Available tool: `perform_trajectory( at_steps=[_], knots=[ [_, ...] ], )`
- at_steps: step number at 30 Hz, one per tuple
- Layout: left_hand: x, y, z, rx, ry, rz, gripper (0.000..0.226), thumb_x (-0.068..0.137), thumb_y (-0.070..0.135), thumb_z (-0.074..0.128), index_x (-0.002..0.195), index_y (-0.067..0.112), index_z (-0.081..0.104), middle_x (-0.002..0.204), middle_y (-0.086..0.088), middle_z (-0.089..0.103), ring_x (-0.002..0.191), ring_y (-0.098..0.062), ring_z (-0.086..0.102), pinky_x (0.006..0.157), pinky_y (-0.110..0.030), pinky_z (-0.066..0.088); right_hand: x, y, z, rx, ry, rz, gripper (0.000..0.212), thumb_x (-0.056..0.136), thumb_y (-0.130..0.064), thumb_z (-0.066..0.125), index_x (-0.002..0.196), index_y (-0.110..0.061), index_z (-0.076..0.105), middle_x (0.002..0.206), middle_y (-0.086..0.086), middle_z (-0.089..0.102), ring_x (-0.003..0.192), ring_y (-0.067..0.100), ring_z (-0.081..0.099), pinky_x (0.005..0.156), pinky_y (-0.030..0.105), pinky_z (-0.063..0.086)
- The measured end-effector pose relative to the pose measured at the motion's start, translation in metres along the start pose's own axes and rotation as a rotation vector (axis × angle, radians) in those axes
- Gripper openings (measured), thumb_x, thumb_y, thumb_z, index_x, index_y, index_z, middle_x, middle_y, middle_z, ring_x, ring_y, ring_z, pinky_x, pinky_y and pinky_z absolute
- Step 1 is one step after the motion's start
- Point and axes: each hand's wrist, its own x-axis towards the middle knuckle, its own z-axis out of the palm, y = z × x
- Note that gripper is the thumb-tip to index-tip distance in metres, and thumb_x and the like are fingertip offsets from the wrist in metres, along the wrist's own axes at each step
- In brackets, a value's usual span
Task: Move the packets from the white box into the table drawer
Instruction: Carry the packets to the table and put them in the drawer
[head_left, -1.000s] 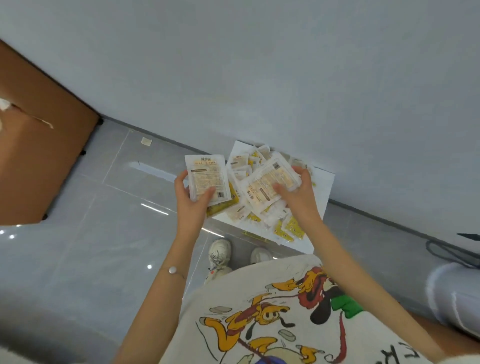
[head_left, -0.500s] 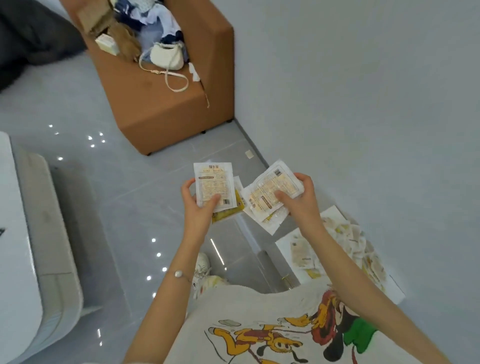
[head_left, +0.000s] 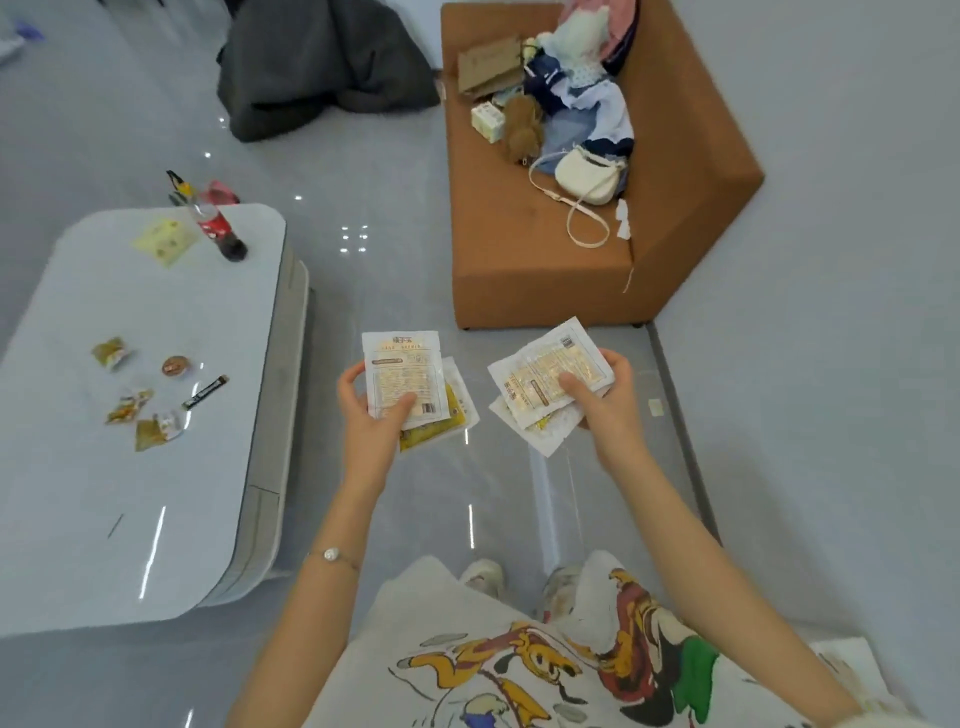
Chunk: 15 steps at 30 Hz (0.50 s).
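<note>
1. Centre of the frame: the left hand (head_left: 371, 415) grips a few packets (head_left: 402, 371), its thumb pressed on the white top one.
2. Just to the right, not touching it, the right hand (head_left: 605, 410) clamps a second stack (head_left: 545, 371), fanned and tilted.
3. Both stacks are held above the floor (head_left: 363, 156).
4. Left side: the tabletop (head_left: 78, 519) carries a bottle (head_left: 221, 228) and snack wrappers (head_left: 135, 410).
5. Upper right: a brown sofa (head_left: 519, 270) holds clothes and a white bag (head_left: 589, 174).

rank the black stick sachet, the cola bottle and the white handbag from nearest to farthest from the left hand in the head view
From the left hand, which grips packets:
1. black stick sachet, on the table to the hand's left.
2. cola bottle, upright at the table's far end.
3. white handbag, on the brown sofa, ahead and to the right.
</note>
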Motion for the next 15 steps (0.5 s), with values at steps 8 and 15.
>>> perform_trajectory(
  at_steps=[8,15],
  knots=[
    [0.080,0.000,-0.058,-0.089,0.261,-0.076,0.063,0.085,0.009,0.069,0.130,0.034,0.032,0.132,-0.003,0.054,0.111,-0.019,0.062,0.087,-0.042,0.057,0.096,-0.025,0.110,-0.084,-0.240,-0.005,0.046,0.086,-0.016,0.071,0.122,-0.025,0.043,0.117,0.001,0.063,0.098,0.019,0.068,0.074,0.039,0.059],
    [0.152,0.006,-0.067,-0.199,0.509,-0.144,0.060,0.088,0.007,0.065,0.133,0.029,0.031,0.118,-0.002,0.061,0.100,-0.014,0.066,0.072,-0.022,0.058,0.197,-0.049,0.206,-0.157,-0.515,0.008,0.042,0.086,-0.014,0.071,0.117,-0.027,0.045,0.110,-0.003,0.064,0.096,0.017,0.068,0.077,0.044,0.057]
  ],
)
